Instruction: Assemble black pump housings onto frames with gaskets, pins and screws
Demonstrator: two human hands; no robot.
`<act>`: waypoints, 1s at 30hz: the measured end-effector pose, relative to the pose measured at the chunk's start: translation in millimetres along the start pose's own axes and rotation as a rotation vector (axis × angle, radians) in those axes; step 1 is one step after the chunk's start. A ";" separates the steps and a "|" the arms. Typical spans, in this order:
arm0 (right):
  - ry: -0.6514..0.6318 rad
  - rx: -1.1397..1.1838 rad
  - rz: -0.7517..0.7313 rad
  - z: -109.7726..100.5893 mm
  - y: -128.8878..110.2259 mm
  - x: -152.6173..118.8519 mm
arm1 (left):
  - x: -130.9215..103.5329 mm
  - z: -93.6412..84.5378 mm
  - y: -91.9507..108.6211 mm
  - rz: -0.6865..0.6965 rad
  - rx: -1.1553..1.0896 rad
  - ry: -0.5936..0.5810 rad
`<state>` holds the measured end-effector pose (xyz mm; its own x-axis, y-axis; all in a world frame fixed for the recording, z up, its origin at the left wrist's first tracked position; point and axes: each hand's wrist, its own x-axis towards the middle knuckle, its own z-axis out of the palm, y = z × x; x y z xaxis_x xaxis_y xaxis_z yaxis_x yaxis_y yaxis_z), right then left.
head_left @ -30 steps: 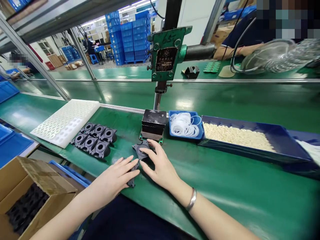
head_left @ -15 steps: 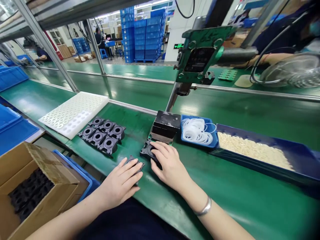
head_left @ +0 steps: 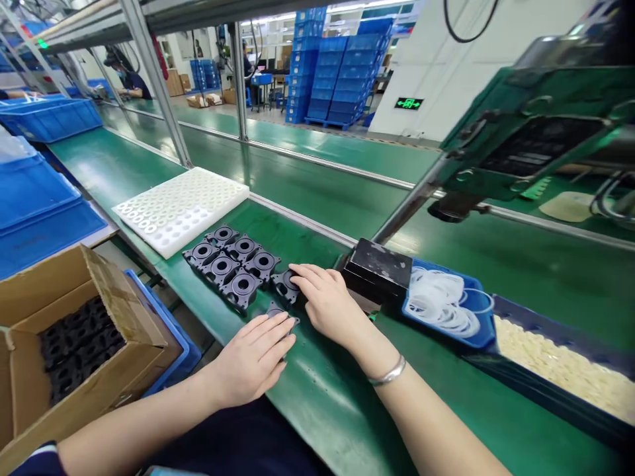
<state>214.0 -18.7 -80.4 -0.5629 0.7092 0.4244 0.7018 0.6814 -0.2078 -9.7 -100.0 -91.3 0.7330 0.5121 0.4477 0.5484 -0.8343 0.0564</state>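
A black housing [head_left: 282,285] sits under the curled fingers of the right hand [head_left: 331,305], which grasps it. The left hand [head_left: 255,360] covers a second housing [head_left: 274,309]; whether it grips, I cannot tell. Six matching pieces [head_left: 233,256] lie just beyond the left hand, a black block [head_left: 380,268] right of the right hand.
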 end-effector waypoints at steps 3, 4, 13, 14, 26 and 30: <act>0.065 0.091 0.121 6.3 -6.9 3.2 | 0.7 4.4 -2.0 -0.001 -0.011 0.040; 0.084 0.104 0.153 8.9 -8.4 3.4 | 0.8 5.7 -3.1 0.006 -0.011 0.056; 0.082 0.354 0.149 18.9 0.3 -0.9 | -4.1 15.1 -11.6 -0.026 -0.064 0.128; 0.082 0.372 0.151 19.2 1.2 -1.6 | -4.8 15.8 -11.6 -0.030 -0.067 0.124; 0.054 0.476 0.196 21.3 0.0 2.2 | -4.6 18.5 -9.5 -0.103 -0.036 0.109; 0.061 0.467 0.202 21.7 -0.7 4.1 | -4.7 19.1 -8.6 -0.118 -0.015 0.107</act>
<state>201.8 -12.3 -97.7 -0.3997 0.8326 0.3833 0.5159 0.5500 -0.6568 -10.2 -91.3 -111.0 0.6161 0.5831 0.5296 0.6218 -0.7727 0.1274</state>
